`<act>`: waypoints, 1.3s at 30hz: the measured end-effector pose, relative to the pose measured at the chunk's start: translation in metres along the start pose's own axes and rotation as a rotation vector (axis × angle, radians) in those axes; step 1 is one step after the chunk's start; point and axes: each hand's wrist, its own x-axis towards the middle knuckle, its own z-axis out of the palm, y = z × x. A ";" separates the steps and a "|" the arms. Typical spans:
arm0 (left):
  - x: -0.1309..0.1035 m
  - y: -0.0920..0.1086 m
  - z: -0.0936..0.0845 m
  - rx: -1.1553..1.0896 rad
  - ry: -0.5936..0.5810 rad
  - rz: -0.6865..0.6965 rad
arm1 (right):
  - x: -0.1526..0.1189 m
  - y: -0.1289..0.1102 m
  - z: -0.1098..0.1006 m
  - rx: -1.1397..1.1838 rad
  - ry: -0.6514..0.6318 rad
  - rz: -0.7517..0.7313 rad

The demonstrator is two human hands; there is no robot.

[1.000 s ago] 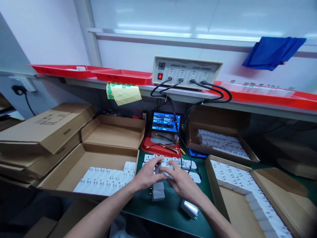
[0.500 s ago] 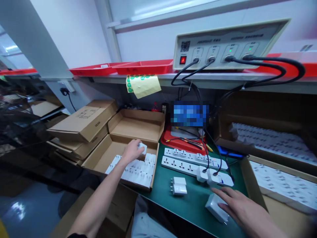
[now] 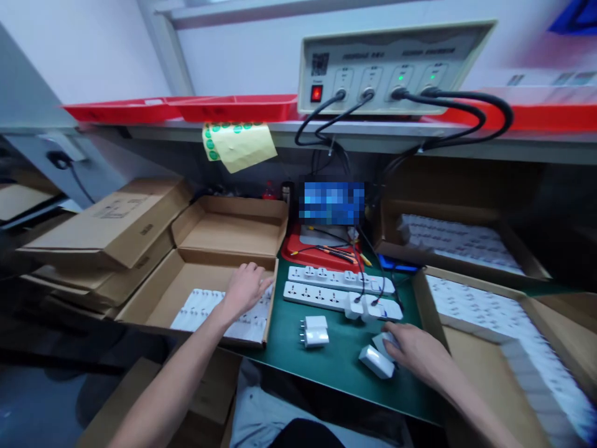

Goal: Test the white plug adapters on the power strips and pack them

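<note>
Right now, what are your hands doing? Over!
Left hand over open carton, above white chargers. Right hand touching loose charger. Second charger close beside it.

Head-height view, forward and down over workbench [image 3: 345,364]

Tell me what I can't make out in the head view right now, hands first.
All in the head view:
Left hand: its back hides whether it holds anything.
Right hand: it covers part of a white plastic plug block, leaving the grip unclear.
Rectangular blue screen: pixelated, unreadable.
Beige-framed, box-shaped instrument: lettering blurred, too small to read.
Blue cloth: cut off by the top and right edges.
</note>
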 end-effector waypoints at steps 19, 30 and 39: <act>-0.088 0.129 0.057 0.012 -0.220 0.602 | 0.007 -0.075 -0.050 0.742 0.192 -0.163; -0.047 0.074 0.006 -1.535 -0.162 -0.163 | 0.071 -0.139 -0.056 -0.029 0.021 -0.125; -0.013 0.066 -0.002 -1.158 -0.040 -0.006 | 0.078 -0.162 -0.053 -0.071 -0.073 -0.119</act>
